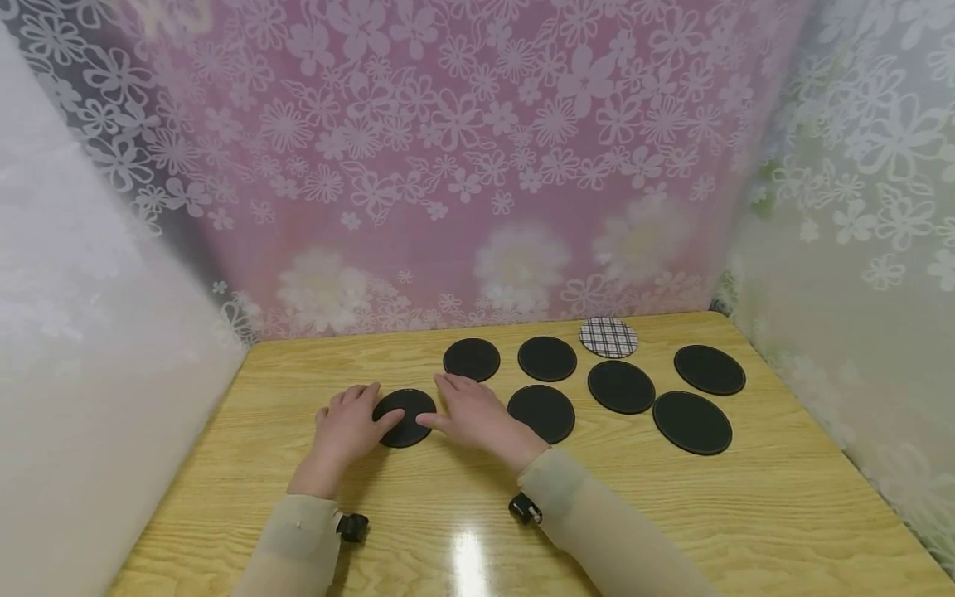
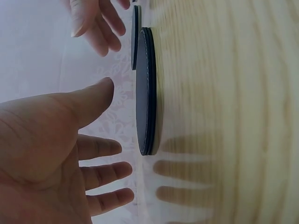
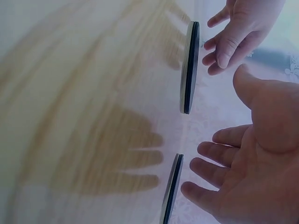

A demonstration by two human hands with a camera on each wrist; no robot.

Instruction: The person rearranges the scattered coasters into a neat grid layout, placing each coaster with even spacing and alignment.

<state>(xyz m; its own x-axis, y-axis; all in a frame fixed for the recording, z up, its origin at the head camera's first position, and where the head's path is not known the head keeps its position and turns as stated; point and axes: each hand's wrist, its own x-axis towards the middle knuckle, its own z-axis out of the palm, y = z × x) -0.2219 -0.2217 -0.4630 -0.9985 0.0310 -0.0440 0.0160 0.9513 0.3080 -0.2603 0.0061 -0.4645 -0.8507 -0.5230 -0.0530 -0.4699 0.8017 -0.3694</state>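
Observation:
In the head view a round black coaster (image 1: 408, 433) lies flat on the wooden table between both hands. Layered edges show in the left wrist view, where it looks like stacked coasters (image 2: 146, 93). My left hand (image 1: 345, 429) is at its left side, fingers extended and thumb over its top. On the other side my right hand (image 1: 477, 414) has its thumb near the right rim and its fingers pointing forward. Both wrist views show the fingers relaxed, apart from the coaster and casting shadows on the table. Neither hand holds anything.
Several black coasters (image 1: 622, 387) lie spread to the right, one of them (image 1: 541, 412) partly behind the right wrist. A plaid coaster (image 1: 608, 337) lies at the back edge. Flowered curtains (image 1: 477, 166) enclose the table (image 1: 418, 531) at the back and sides.

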